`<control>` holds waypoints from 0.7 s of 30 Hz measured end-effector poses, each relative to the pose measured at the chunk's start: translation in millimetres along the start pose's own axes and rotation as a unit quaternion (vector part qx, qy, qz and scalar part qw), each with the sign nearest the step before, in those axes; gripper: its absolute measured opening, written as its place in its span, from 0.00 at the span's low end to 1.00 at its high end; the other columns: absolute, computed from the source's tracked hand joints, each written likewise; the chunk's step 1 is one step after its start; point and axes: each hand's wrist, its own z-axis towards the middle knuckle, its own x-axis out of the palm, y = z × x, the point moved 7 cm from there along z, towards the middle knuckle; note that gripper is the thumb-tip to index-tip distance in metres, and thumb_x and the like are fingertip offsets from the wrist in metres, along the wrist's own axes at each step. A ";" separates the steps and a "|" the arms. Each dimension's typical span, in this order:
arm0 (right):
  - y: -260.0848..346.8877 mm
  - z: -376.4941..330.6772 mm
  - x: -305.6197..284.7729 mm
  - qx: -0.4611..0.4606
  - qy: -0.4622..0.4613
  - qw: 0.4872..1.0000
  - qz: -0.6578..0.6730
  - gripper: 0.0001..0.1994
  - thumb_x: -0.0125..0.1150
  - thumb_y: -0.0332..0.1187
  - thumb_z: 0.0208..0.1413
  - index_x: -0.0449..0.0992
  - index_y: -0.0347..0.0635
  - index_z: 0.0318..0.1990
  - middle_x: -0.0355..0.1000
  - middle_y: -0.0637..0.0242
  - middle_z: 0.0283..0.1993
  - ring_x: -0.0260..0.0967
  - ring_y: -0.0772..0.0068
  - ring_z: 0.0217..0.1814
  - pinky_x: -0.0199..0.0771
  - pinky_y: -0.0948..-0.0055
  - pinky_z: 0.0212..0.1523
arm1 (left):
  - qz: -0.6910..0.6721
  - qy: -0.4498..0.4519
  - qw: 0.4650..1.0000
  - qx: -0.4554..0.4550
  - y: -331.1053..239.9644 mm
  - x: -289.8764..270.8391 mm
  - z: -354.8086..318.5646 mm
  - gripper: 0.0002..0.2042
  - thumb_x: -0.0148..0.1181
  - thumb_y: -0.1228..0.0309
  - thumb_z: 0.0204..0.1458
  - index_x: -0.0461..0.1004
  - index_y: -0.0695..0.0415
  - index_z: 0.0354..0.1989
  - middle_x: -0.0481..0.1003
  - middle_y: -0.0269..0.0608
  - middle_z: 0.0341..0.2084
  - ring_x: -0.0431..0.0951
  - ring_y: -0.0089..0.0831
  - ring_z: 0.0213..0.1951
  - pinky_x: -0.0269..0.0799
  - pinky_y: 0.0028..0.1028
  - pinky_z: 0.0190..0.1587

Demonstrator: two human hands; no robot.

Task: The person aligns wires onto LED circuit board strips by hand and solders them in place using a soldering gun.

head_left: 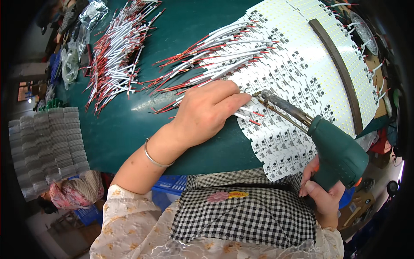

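White circuit boards (276, 160) on a green tabletop (202, 157) carry red-tipped white wires (235, 64) across some rows, joints unclear; the nearest rows have none. The right hand (327, 199) grips a soldering gun (338, 149); whether the left hand (206, 111) pinches a wire cannot be told. More wires lie heaped (121, 49) beyond.

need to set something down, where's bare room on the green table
Bare green table shows between the loose wire pile and the left hand; another patch, farther off, between that pile and the wires on the white boards. Crowded: the boards, with wires and soldering gun.
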 end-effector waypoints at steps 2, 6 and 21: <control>-2.4 1.0 1.0 -0.020 -0.001 1.000 0.015 0.30 0.62 0.24 0.41 0.60 0.29 0.56 0.67 0.58 0.30 0.66 0.73 0.22 0.72 0.77 0.23 | 0.006 0.001 1.000 0.005 -0.6 -0.1 -0.7 0.17 0.57 0.86 0.34 0.78 0.59 0.37 0.74 0.40 0.25 0.76 0.35 0.25 0.72 0.29 0.25; -9.0 -2.7 -5.1 -0.054 0.001 0.997 -0.061 0.31 0.64 0.26 0.41 0.61 0.29 0.55 0.67 0.59 0.32 0.66 0.74 0.23 0.71 0.77 0.22 | 0.024 -0.001 1.000 0.017 -2.2 0.4 -1.4 0.17 0.57 0.85 0.34 0.77 0.60 0.37 0.74 0.40 0.25 0.76 0.35 0.26 0.72 0.29 0.25; 31.6 1.0 -20.1 -0.193 -0.081 0.975 0.073 0.37 0.68 0.33 0.40 0.56 0.19 0.54 0.64 0.58 0.24 0.61 0.76 0.13 0.67 0.79 0.12 | 0.052 0.017 0.998 -0.012 -13.8 -2.0 5.4 0.18 0.64 0.80 0.32 0.77 0.60 0.37 0.74 0.40 0.27 0.74 0.35 0.26 0.70 0.29 0.25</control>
